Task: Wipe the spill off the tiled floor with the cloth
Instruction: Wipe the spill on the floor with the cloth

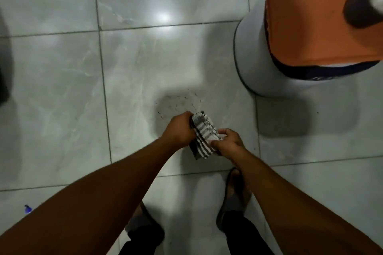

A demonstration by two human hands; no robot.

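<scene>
Both arms are reaching forward over the pale glossy tiled floor (62,89), and the striped folded cloth (204,135) is sitting between the left hand (179,129) and the right hand (227,141), held above the tiles. The dark speckled spill (179,102) is lying just beyond the hands. Far right, the orange plastic tray (319,16) is resting over the round grey base (251,47). Two slippered feet (235,194) are standing below the hands.

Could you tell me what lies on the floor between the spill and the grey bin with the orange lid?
Only bare tile shows in the head view between the spill and the bin.
</scene>
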